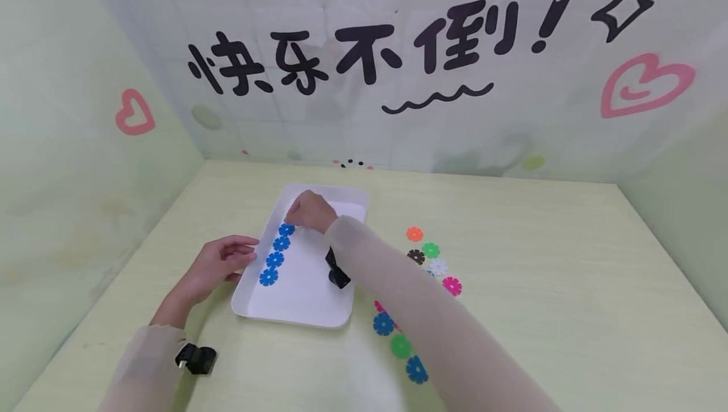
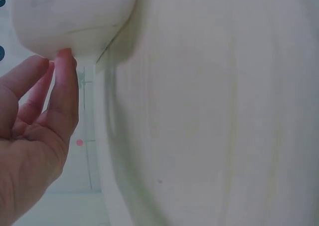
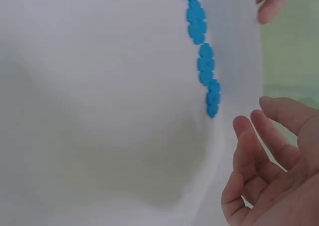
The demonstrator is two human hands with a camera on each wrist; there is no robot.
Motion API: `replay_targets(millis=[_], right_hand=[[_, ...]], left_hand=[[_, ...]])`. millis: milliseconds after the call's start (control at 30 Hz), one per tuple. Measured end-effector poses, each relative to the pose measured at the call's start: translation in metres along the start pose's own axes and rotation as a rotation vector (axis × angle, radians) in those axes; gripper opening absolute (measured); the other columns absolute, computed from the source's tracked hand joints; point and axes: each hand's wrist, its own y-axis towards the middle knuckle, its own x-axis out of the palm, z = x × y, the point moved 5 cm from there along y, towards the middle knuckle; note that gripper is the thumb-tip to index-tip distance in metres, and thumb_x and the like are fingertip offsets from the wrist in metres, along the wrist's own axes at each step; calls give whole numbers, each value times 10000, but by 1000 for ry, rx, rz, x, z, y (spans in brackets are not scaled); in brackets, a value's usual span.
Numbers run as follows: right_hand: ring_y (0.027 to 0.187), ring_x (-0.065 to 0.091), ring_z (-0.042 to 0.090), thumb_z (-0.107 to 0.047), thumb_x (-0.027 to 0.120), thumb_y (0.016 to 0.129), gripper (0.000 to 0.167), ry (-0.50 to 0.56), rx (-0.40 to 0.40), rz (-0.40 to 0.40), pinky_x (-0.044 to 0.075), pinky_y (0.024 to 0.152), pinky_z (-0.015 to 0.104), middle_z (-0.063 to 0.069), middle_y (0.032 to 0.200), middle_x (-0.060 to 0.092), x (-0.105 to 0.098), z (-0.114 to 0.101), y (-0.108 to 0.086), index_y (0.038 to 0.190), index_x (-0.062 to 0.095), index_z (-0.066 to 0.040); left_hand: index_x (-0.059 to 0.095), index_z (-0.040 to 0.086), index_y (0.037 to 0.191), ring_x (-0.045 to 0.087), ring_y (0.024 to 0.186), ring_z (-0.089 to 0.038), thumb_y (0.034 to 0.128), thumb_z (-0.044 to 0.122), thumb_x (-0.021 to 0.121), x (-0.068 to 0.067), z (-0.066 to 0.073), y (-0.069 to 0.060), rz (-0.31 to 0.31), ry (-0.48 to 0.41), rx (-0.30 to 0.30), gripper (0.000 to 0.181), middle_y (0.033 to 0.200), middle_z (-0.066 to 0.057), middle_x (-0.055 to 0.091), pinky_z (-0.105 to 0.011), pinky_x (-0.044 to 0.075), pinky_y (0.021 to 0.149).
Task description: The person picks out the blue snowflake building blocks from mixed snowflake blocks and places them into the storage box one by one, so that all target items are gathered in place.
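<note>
Several blue notched plastic discs (image 1: 275, 260), shaped like flowers, form a line along the left side of a white tray (image 1: 313, 301). My right hand (image 1: 311, 211) is over the tray at the far end of that line. In the right wrist view its fingers (image 3: 244, 148) are loosely bent, with nothing visible between them, beside the last blue disc (image 3: 213, 99). My left hand (image 1: 218, 263) touches the tray's left edge. In the left wrist view its fingertips (image 2: 65, 56) rest against the tray's outer wall (image 2: 75, 31).
Right of the tray, loose discs lie on the pale wooden table (image 1: 540, 285): orange (image 1: 414, 234), green (image 1: 400, 346), blue (image 1: 417, 369), pink (image 1: 452, 285), white and dark brown. My right sleeve (image 1: 409, 298) hides some of them. A printed backdrop (image 1: 341, 127) stands behind the table.
</note>
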Motion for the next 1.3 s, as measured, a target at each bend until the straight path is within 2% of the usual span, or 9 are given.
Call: replay_targets(millis=[200, 300, 400, 500, 667, 833, 1033, 1167, 1300], right_hand=[[820, 602, 205, -187, 668, 850, 156, 8, -123, -161, 494, 680, 253, -17, 879, 622, -28, -15, -22, 970, 683, -88], [805, 599, 211, -183, 663, 854, 179, -8, -181, -221, 499, 697, 285, -8, 871, 629, -42, -10, -40, 998, 676, -79], [815, 600, 255, -174, 659, 855, 203, -25, -226, -246, 494, 693, 310, 34, 845, 635, -55, 7, -59, 1021, 668, -59], [818, 600, 291, -177, 659, 853, 234, -54, -231, -252, 493, 679, 323, 50, 831, 630, -69, 34, -79, 1043, 658, -40], [709, 567, 195, -176, 666, 844, 222, -107, -158, -216, 483, 618, 289, 9, 793, 604, -89, 90, -115, 1030, 665, -55], [562, 479, 145, -129, 695, 810, 204, -91, -95, -153, 421, 505, 269, 22, 690, 561, -97, 134, -145, 996, 670, -49], [506, 453, 139, -130, 724, 785, 226, -91, -49, -97, 391, 462, 250, 17, 662, 545, -99, 158, -158, 994, 666, -65], [484, 450, 138, -126, 739, 772, 251, -101, -24, -95, 390, 447, 237, 21, 661, 541, -99, 164, -162, 1004, 663, -67], [481, 444, 130, -109, 744, 762, 264, -126, -43, -90, 389, 448, 237, 10, 650, 524, -99, 167, -168, 1006, 655, -60]], left_hand=[[496, 39, 1269, 574, 883, -236, 872, 320, 625, -3, -4, -1, -2, 24, -5, 504, 1081, -155, 565, -308, 529, 677], [491, 29, 1271, 574, 870, -221, 874, 320, 621, -10, -6, -6, 7, 32, 1, 509, 1076, -159, 559, -306, 530, 671], [484, 19, 1272, 579, 854, -202, 878, 319, 616, -17, -7, -10, 23, 39, 9, 513, 1077, -172, 555, -309, 532, 661], [476, 16, 1280, 582, 853, -188, 878, 331, 612, -20, -7, -13, 25, 41, 8, 530, 1087, -179, 549, -307, 533, 662], [474, 10, 1283, 580, 862, -205, 879, 330, 611, -17, -5, -11, 16, 46, 14, 533, 1092, -181, 545, -301, 533, 671], [481, 5, 1275, 576, 853, -204, 880, 301, 617, -13, -2, -7, 2, 41, 19, 512, 1081, -181, 542, -303, 532, 670], [485, 14, 1275, 571, 853, -204, 881, 314, 613, -8, -1, -5, 1, 47, 18, 512, 1083, -176, 542, -302, 530, 667], [485, 24, 1278, 568, 865, -212, 879, 322, 614, -4, 1, -4, -3, 46, 13, 514, 1091, -174, 543, -302, 529, 671], [483, 24, 1279, 569, 873, -219, 882, 313, 613, 0, 2, -3, -8, 43, 9, 508, 1094, -175, 545, -302, 529, 674]])
